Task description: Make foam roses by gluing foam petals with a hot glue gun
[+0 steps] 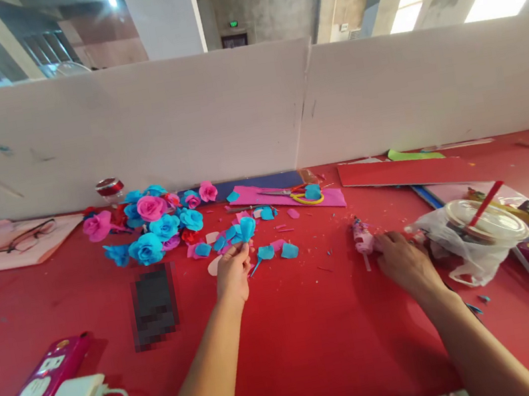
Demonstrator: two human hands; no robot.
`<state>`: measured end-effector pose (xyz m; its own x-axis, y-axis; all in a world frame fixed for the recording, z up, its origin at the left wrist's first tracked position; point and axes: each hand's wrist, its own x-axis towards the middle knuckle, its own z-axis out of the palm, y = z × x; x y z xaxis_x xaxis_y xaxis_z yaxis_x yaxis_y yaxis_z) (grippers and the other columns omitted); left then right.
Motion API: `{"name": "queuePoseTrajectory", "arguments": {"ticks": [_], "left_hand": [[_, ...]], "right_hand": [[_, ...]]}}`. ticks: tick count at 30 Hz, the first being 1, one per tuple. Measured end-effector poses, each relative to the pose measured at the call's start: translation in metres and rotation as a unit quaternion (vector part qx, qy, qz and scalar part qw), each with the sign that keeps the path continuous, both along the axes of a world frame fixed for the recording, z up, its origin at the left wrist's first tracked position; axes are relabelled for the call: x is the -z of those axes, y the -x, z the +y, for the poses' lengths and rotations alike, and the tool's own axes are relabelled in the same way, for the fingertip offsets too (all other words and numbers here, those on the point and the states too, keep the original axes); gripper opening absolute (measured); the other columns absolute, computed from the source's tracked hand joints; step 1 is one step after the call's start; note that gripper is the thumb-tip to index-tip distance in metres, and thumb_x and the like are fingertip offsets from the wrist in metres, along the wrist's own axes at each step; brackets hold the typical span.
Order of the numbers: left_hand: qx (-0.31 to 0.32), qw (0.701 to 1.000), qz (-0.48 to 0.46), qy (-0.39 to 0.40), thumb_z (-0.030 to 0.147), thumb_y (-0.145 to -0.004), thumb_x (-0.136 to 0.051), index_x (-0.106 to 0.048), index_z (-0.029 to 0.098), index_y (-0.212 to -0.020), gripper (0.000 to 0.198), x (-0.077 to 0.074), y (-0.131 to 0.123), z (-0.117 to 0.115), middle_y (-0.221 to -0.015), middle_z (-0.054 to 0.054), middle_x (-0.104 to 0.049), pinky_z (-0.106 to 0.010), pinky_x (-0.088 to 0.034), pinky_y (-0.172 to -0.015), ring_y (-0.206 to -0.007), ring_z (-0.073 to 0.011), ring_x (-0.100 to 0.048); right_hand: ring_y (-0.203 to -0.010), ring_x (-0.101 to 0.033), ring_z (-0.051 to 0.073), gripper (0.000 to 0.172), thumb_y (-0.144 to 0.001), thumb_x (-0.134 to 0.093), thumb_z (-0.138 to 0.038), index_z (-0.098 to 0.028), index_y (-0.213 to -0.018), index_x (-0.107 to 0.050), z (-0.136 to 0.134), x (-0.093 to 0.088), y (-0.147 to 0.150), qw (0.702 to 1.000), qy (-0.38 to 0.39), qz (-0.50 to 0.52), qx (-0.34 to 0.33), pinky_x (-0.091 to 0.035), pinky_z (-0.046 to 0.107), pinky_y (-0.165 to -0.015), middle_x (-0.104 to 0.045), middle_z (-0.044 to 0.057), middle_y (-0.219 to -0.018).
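My left hand [232,272] rests on the red table [308,339], fingers pinched on a blue paper petal [244,230] at the edge of a scatter of cut blue and pink petals [277,250]. My right hand [403,259] lies further right, fingers closed around the rear of a pink glue gun [362,236] that lies on the table. A pile of finished blue and pink paper roses [152,225] sits behind and to the left of my left hand.
Scissors with yellow handles [300,194] lie on a pink sheet [289,194]. A lidded plastic cup with a red straw [486,222] stands in a bag at the right. Power strips [42,387] lie at both lower sides, glasses [27,235] far left. A white partition [250,112] backs the table.
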<state>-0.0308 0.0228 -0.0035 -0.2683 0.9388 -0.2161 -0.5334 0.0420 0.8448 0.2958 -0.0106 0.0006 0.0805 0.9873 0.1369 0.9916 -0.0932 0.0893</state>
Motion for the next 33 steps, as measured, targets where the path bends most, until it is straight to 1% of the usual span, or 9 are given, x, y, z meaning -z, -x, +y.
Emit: {"name": "queuePoseTrajectory", "arguments": {"ticks": [3, 6, 9, 11, 14, 16, 18, 26, 33], "left_hand": [[0.002, 1.0, -0.006, 0.008, 0.023, -0.047, -0.084, -0.07, 0.015, -0.065, 0.024, -0.004, 0.0, -0.001, -0.071, -0.003, -0.068, -0.015, -0.025, -0.041, -0.046, -0.0008, -0.037], [0.005, 1.0, -0.007, 0.017, 0.022, -0.049, -0.083, -0.07, 0.015, -0.066, 0.023, -0.006, -0.001, -0.002, -0.065, -0.002, -0.065, -0.015, -0.025, -0.041, -0.045, -0.0006, -0.037], [0.003, 1.0, -0.013, 0.026, 0.022, -0.048, -0.083, -0.069, 0.014, -0.067, 0.025, -0.004, 0.0, -0.001, -0.059, 0.0, -0.061, -0.014, -0.025, -0.041, -0.044, -0.0006, -0.036], [-0.004, 1.0, -0.014, 0.022, 0.022, -0.048, -0.083, -0.068, 0.015, -0.065, 0.023, -0.002, 0.001, 0.0, -0.059, 0.001, -0.061, -0.015, -0.025, -0.041, -0.043, -0.0007, -0.036], [-0.017, 1.0, -0.006, 0.005, 0.021, -0.052, -0.081, -0.067, 0.015, -0.062, 0.018, 0.0, 0.001, 0.001, -0.061, 0.001, -0.061, -0.015, -0.025, -0.041, -0.043, -0.0006, -0.035], [-0.024, 1.0, -0.001, -0.001, 0.021, -0.054, -0.079, -0.067, 0.016, -0.063, 0.015, 0.0, 0.001, 0.002, -0.06, 0.001, -0.06, -0.016, -0.025, -0.041, -0.043, -0.0009, -0.035], [-0.027, 1.0, 0.006, 0.0, 0.021, -0.054, -0.078, -0.068, 0.015, -0.063, 0.015, -0.001, 0.001, 0.001, -0.06, 0.001, -0.06, -0.016, -0.025, -0.04, -0.043, -0.0013, -0.036], [0.015, 0.999, 0.029, 0.016, 0.026, -0.048, -0.082, -0.069, 0.013, -0.063, 0.023, -0.009, -0.007, -0.004, -0.05, 0.003, -0.055, -0.016, -0.026, -0.041, -0.042, -0.0015, -0.035], [0.03, 0.998, 0.049, 0.031, 0.025, -0.052, -0.079, -0.07, 0.012, -0.065, 0.02, -0.004, -0.007, -0.004, -0.064, -0.004, -0.064, -0.017, -0.024, -0.04, -0.044, -0.0019, -0.037]], "right_hand": [[-0.087, -0.063, 0.026, 0.035, -0.078, -0.049, -0.012, -0.012, -0.111, -0.06, 0.005, -0.004, 0.001, 1.0, -0.008, 0.003, -0.012, -0.043, 0.036, -0.072, -0.059, 0.018, -0.113], [-0.076, -0.062, 0.023, 0.029, -0.078, -0.051, -0.018, -0.014, -0.104, -0.063, 0.006, -0.018, 0.006, 0.999, -0.032, 0.032, -0.001, -0.04, 0.033, -0.063, -0.059, 0.017, -0.115], [-0.071, -0.059, 0.021, 0.024, -0.081, -0.049, -0.026, -0.018, -0.098, -0.064, 0.006, -0.037, 0.023, 0.979, -0.11, 0.171, -0.008, -0.038, 0.03, -0.058, -0.065, 0.012, -0.098], [-0.065, -0.056, 0.02, 0.025, -0.084, -0.05, -0.035, -0.019, -0.095, -0.065, 0.006, -0.045, 0.044, 0.932, -0.136, 0.331, -0.062, -0.038, 0.029, -0.056, -0.065, 0.008, -0.079], [-0.053, -0.047, 0.016, 0.034, -0.082, -0.053, -0.049, -0.019, -0.089, -0.066, 0.006, -0.044, 0.084, 0.836, -0.076, 0.525, -0.144, -0.036, 0.029, -0.05, -0.06, 0.003, -0.065], [-0.052, -0.045, 0.015, 0.035, -0.08, -0.056, -0.052, -0.019, -0.086, -0.066, 0.004, -0.037, 0.109, 0.789, -0.038, 0.587, -0.176, -0.036, 0.028, -0.05, -0.057, 0.002, -0.061], [-0.056, -0.048, 0.016, 0.034, -0.076, -0.061, -0.052, -0.019, -0.08, -0.066, 0.002, -0.03, 0.126, 0.765, -0.024, 0.616, -0.187, -0.038, 0.028, -0.052, -0.055, 0.001, -0.059], [-0.067, -0.054, 0.022, 0.033, -0.069, -0.069, -0.053, -0.021, -0.074, -0.067, 0.0, -0.024, 0.134, 0.736, -0.016, 0.659, -0.154, -0.043, 0.029, -0.055, -0.056, 0.003, -0.059], [-0.066, -0.056, 0.023, 0.037, -0.067, -0.07, -0.055, -0.02, -0.079, -0.069, 0.001, -0.024, 0.135, 0.733, -0.01, 0.663, -0.15, -0.042, 0.029, -0.052, -0.056, 0.002, -0.056]]}}
